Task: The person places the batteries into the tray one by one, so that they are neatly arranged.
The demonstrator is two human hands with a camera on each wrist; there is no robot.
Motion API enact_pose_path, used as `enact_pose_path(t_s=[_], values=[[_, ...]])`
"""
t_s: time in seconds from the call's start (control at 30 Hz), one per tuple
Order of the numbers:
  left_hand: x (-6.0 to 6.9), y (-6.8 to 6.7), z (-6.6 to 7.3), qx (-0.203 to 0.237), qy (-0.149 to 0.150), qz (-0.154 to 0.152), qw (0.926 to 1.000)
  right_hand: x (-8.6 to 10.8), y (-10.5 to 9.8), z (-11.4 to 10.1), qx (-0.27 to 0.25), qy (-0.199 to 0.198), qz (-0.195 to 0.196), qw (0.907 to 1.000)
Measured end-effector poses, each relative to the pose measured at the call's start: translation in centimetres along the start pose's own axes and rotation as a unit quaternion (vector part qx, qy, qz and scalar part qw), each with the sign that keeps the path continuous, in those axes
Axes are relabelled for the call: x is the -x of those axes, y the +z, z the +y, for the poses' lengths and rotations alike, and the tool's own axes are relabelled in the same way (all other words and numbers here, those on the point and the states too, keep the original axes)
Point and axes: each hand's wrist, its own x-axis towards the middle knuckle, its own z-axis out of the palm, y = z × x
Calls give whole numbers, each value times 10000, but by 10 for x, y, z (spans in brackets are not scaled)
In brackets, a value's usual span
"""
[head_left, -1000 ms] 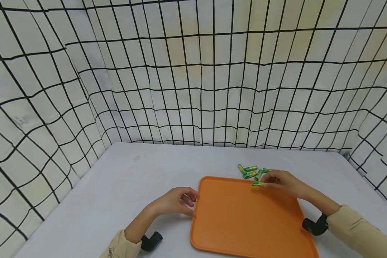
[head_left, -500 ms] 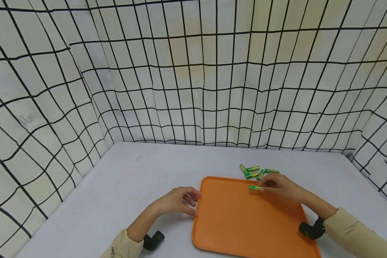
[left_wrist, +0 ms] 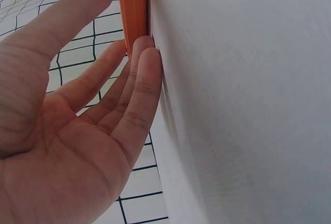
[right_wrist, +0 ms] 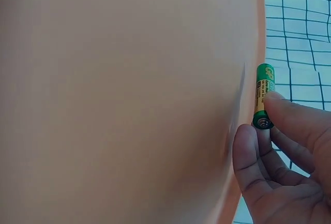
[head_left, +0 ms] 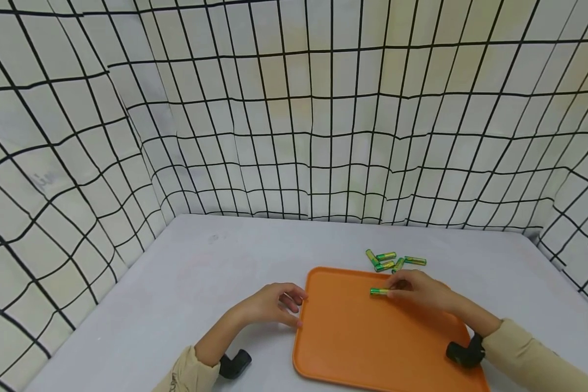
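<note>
Over the far part of an orange tray (head_left: 362,337), my right hand (head_left: 418,291) pinches a green and yellow battery (head_left: 378,292) between thumb and fingers. The right wrist view shows the battery (right_wrist: 265,87) up close, its spring-marked end towards the palm. Whether it touches the tray is hard to tell. At the tray's left edge my left hand (head_left: 274,306) rests with relaxed fingers; in the left wrist view its fingertips meet the orange rim (left_wrist: 134,17). Just beyond the tray's far edge lie several more loose batteries (head_left: 386,256).
A white table (head_left: 225,256) carries everything. White walls with a black grid (head_left: 323,136) enclose it at the back and both sides. Black wrist devices (head_left: 235,363) sit under both forearms.
My right hand has carried the pinched battery from the tray's far edge nearer and slightly left, over the tray. The left hand stays at the rim; the view has shifted slightly.
</note>
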Motion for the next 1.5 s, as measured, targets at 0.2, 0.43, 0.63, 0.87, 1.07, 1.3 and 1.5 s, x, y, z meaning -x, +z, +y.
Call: enact_pose_path(t_s=[0.2, 0.43, 0.63, 0.87, 1.07, 1.3, 1.5], values=[[-1, 1, -1, 33, 27, -13, 10000, -2, 5, -4, -140, -72, -92, 9998], [2, 0, 2, -41, 46, -9, 10000, -8, 11, -7, 56, -52, -135, 9999], [3, -2, 3, -29, 82, 7, 10000, -14, 14, -12, -30, -30, -212, 9998], [1, -1, 2, 6, -41, 30, 10000, -17, 19, -17, -246, 15, -246, 9994], [1, 0, 0, -31, -3, 16, 10000, -21, 25, -19, -397, 56, -230, 9989], [2, -1, -1, -24, 55, -6, 10000, -27, 31, -24, -559, -110, -293, 9979], [1, -1, -1, -54, 151, -54, 9999, -30, 36, -28, -566, -151, -232, 9980]])
